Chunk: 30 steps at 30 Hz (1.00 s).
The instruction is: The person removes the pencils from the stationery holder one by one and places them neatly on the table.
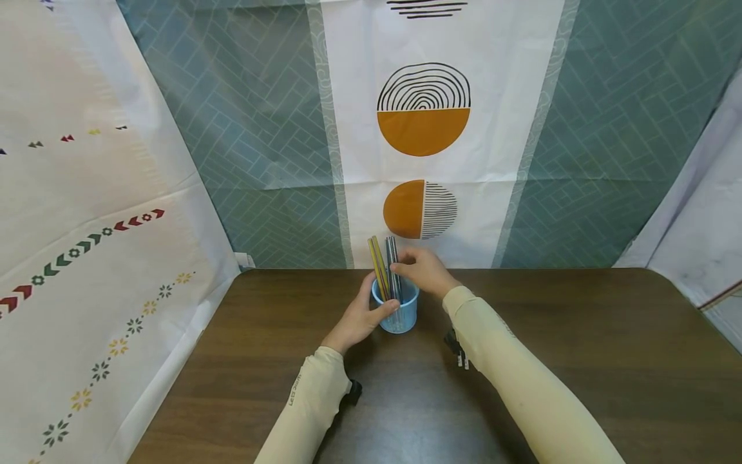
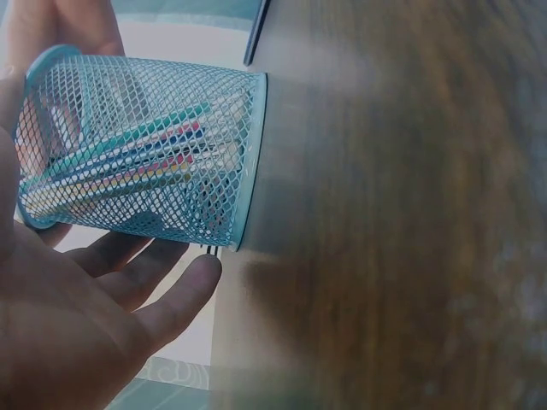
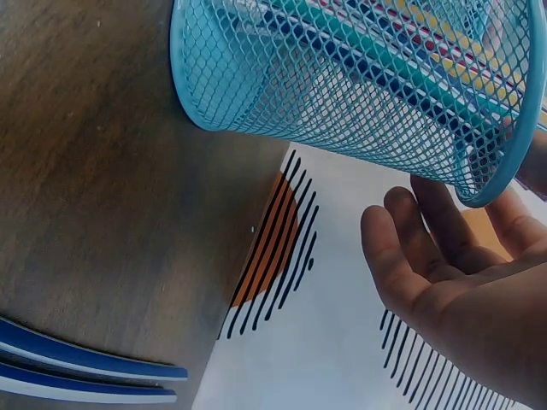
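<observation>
A light-blue mesh pen cup [image 1: 408, 319] stands upright on the table near its far edge. It holds several pencils: a yellow bunch [image 1: 378, 267] leans left, and dark striped pencils [image 1: 394, 274] rise next to it. My left hand [image 1: 356, 319] grips the cup from the left, its thumb across the front near the rim; in the left wrist view its fingers [image 2: 179, 299] curve behind the mesh. At the upper right, my right hand [image 1: 426, 270] pinches the dark striped pencils by their tops. In the right wrist view its other fingers [image 3: 393, 256] curl beside the rim.
Two blue-and-white striped sticks [image 3: 94, 363] lie on the brown table [image 1: 580, 348], mostly hidden by my right forearm in the head view. A patterned cloth [image 1: 261, 129] hangs behind the table's far edge, and a white cloth [image 1: 69, 258] hangs at the left.
</observation>
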### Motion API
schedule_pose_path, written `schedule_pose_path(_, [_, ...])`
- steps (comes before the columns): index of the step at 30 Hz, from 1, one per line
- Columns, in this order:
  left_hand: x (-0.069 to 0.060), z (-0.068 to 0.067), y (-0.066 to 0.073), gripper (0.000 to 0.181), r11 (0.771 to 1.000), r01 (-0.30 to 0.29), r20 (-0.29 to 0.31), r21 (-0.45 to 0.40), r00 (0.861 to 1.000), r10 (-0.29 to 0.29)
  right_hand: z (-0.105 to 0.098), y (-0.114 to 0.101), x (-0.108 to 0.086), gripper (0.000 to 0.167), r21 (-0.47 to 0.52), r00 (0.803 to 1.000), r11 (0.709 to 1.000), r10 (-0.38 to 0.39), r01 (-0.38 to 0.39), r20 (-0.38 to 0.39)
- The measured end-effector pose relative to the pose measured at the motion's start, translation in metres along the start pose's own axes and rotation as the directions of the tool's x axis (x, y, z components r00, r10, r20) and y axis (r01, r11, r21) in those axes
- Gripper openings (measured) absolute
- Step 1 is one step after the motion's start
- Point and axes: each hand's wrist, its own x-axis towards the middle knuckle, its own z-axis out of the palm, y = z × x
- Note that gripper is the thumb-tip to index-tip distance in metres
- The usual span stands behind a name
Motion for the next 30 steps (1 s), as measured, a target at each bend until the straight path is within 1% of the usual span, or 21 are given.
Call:
schedule_pose_path(7, [0.002,-0.001,0.002,0.086,1.0,0.024,0.035,-0.002,0.999,-0.023,-0.002,0.002,-0.002,0.011,0.002,0.999,1.0,0.018,-0.018,-0.05])
schedule_pose_path(9, [0.001,-0.001,0.003,0.085,1.0,0.024,0.034,0.002,0.999,-0.024,-0.004,0.003,-0.002,0.012,0.004,0.997,1.0,0.026,-0.025,-0.07])
schedule_pose_path(12, [0.0,-0.001,0.003,0.085,1.0,0.021,0.016,0.007,1.0,-0.022,-0.008,0.003,-0.002,0.013,0.01,0.994,1.0,0.025,-0.024,-0.108])
schedule_pose_path(17, [0.0,0.0,0.002,0.082,1.0,0.0,-0.009,0.018,1.0,0.0,-0.017,-0.001,-0.004,0.014,0.014,0.988,1.0,-0.004,0.006,-0.157])
schedule_pose_path(19, [0.0,0.0,0.001,0.081,1.0,-0.009,-0.017,0.022,1.0,0.01,-0.021,-0.003,-0.006,0.014,0.027,0.986,0.999,-0.021,0.026,-0.167])
schedule_pose_path(21, [0.0,0.0,0.001,0.081,1.0,-0.012,-0.023,0.027,1.0,0.012,-0.024,-0.005,-0.007,0.015,0.05,0.984,0.998,-0.021,0.03,-0.175])
schedule_pose_path(25, [0.0,0.0,0.001,0.082,0.999,-0.004,-0.03,0.034,1.0,0.005,-0.03,-0.006,-0.008,0.024,0.1,0.983,0.994,-0.031,0.05,-0.183])
schedule_pose_path(30, [-0.002,0.0,-0.001,0.082,1.0,-0.006,-0.028,0.03,1.0,0.007,-0.035,-0.006,-0.009,0.032,0.135,0.976,0.987,-0.061,0.091,-0.208])
